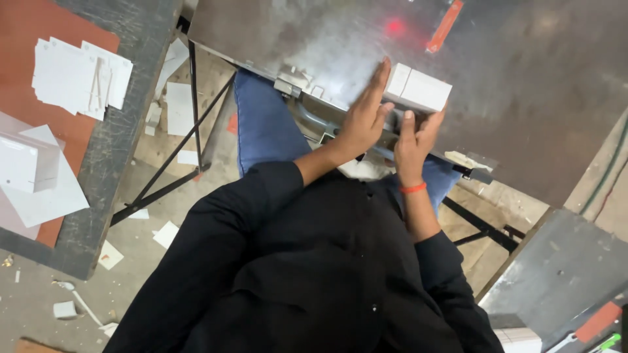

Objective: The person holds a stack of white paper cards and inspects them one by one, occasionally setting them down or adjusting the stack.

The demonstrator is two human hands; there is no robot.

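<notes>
A white rectangular block, like a stack of cut cards [418,87], lies near the front edge of a shiny metal table [523,78]. My left hand [364,114] is flat with its fingers straight, pressed against the block's left end. My right hand [413,134] comes up from below and touches the block's near side with its fingers and thumb. A red band sits on my right wrist. Both arms wear black sleeves.
A red light spot [394,27] and an orange strip [445,26] mark the metal table. At left, a dark bench [98,170] carries a white card stack [78,75] and larger white sheets [36,176]. Paper scraps litter the floor [118,255]. Another grey surface [562,274] is at lower right.
</notes>
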